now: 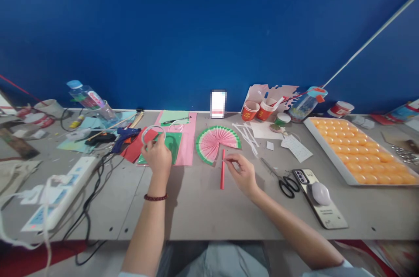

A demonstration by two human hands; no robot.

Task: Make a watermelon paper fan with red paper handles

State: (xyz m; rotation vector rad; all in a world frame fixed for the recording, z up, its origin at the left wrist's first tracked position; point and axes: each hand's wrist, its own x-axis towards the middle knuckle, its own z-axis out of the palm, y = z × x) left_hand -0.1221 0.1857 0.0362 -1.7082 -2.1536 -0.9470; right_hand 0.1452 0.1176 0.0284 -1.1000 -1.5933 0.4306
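My left hand [156,154] is closed on a roll of clear or whitish tape [153,129], a ring held up above green packs and red paper. A narrow red paper strip [222,176] points toward me near the middle of the table. At its upper part, the thumb and fingers of my right hand [242,172] are pinched together on the strip's edge. Just beyond the strip is a pleated paper fan [218,141], pink with a green rim and dark seed marks, opened into most of a circle with a gap at the lower right.
Scissors [283,181] and a phone [322,200] lie at the right, before a tray of orange balls [363,150]. White paper strips [247,137] and red paper cups [251,110] are behind. A glue gun [126,137], cables and a power strip [62,194] occupy the left.
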